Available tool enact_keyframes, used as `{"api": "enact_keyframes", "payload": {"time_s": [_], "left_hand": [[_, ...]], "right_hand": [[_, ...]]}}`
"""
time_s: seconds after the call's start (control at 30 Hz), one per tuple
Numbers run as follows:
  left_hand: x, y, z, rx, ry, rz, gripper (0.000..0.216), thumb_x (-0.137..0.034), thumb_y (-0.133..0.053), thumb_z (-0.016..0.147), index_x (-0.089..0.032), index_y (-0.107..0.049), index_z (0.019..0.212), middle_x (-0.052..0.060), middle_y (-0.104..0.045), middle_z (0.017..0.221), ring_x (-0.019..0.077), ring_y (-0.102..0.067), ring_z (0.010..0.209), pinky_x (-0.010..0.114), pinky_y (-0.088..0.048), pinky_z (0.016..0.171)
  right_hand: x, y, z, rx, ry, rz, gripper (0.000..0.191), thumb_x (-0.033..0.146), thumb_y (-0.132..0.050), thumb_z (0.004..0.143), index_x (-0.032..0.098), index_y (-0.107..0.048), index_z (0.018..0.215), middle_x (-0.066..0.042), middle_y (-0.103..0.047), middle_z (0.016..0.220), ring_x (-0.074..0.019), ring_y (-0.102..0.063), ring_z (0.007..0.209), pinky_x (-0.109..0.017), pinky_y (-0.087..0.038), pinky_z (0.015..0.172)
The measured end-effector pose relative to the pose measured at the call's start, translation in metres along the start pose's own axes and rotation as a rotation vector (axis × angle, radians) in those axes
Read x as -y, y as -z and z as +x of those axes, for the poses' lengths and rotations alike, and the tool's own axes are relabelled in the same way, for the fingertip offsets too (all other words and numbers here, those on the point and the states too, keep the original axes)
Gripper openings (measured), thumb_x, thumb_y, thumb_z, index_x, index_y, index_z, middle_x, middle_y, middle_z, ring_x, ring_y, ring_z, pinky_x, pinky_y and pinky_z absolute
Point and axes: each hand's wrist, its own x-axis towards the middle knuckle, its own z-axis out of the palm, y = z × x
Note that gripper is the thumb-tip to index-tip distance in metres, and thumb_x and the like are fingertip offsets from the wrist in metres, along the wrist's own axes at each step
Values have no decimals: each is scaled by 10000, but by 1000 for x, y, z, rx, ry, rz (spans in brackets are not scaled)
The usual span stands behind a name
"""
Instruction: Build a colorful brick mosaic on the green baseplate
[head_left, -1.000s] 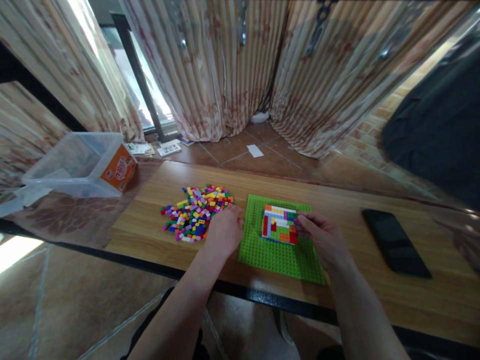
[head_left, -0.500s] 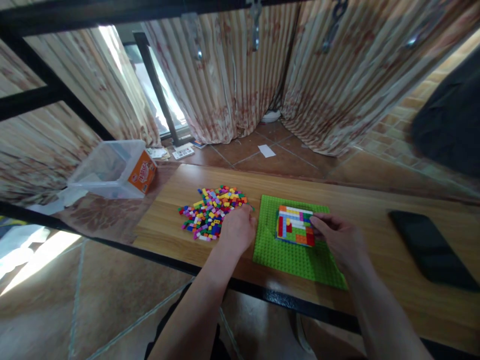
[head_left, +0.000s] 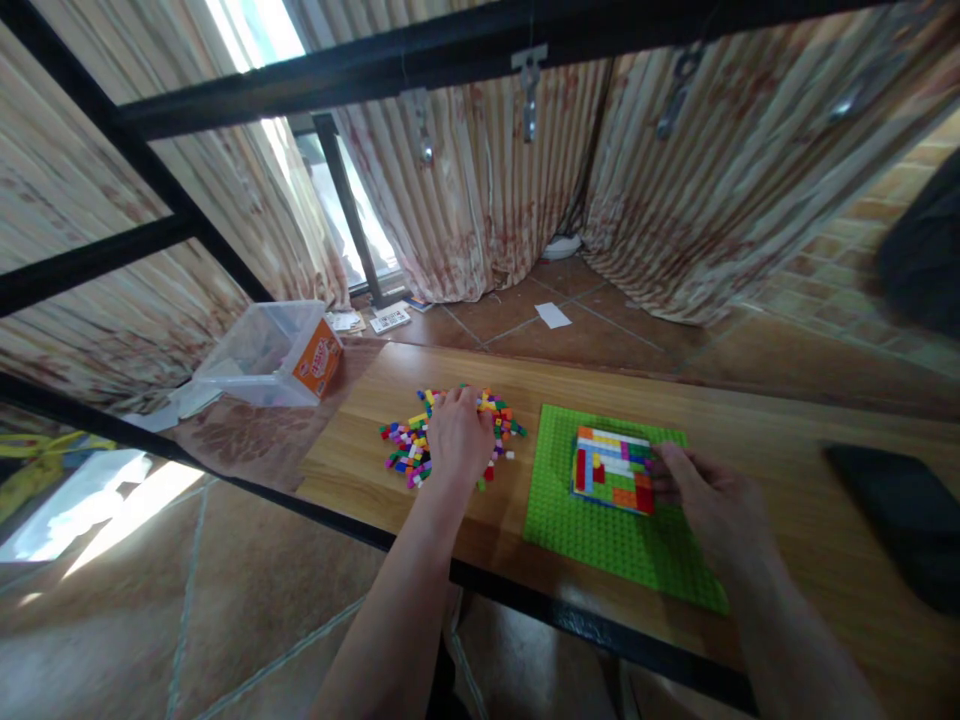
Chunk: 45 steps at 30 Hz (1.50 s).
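My left hand [head_left: 459, 435] lies palm down on a heap of small coloured bricks [head_left: 405, 448] on the wooden table [head_left: 750, 440]. Its fingers reach into the pile, and what they hold is hidden. To the right lies a green baseplate [head_left: 600, 520] carrying a square patch of mixed coloured bricks [head_left: 609, 468]. My right hand [head_left: 705, 498] rests on the plate at the patch's right edge, fingers curled against the bricks there.
A clear plastic tub [head_left: 259, 350] with an orange label stands at the table's far left. A black phone [head_left: 900, 515] lies at the right. Striped curtains [head_left: 480, 190] hang behind, above a tiled floor. A black metal frame [head_left: 360, 75] crosses the upper view.
My left hand has moved left from the baseplate's edge onto the brick heap. The right hand stays at the brick patch. The view has tilted up and shifted.
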Motion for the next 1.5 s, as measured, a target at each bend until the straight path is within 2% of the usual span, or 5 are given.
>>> {"api": "enact_keyframes", "payload": {"time_s": [0.4,0.8,1.07,1.33,1.5], "left_hand": [[14,-15,12,168,-232,8,512,12,-481,770,-162,-654,1218,96,-697,1215,247,-578,1153,376,-404,1036],[16,-17,12,114,-211,58,229,-54,-513,839,-125,-685,971,133,-724,1014,276,-636,1031,425,-443,1000],[-4,-1,-2,-2,-233,-462,155,-107,-596,840,-196,-637,960,46,-722,972,204,-677,906,335,-533,845],[-58,-11,-47,130,-280,-991,103,-142,-631,833,-202,-635,916,3,-688,860,132,-672,753,254,-544,734],[-70,-11,-49,199,-205,-1172,72,-182,-652,832,-197,-621,895,9,-694,852,139,-679,760,258,-556,718]], "right_hand": [[5,0,-2,-16,-5,-15,311,509,-679,734,201,-716,758,-26,-700,678,-183,-639,559,-306,-554,521],[0,2,-1,16,45,-3,339,518,-702,729,187,-741,791,-31,-707,670,-177,-641,562,-294,-553,512],[28,-1,-14,-209,242,-3,249,419,-689,783,173,-731,787,-16,-677,644,-130,-607,556,-239,-491,528],[46,-23,-45,280,362,124,240,404,-709,815,218,-754,961,-56,-765,970,-187,-699,855,-329,-567,775],[45,-21,-46,341,372,111,157,362,-698,835,247,-772,912,-41,-765,966,-187,-697,893,-340,-557,829]]}}
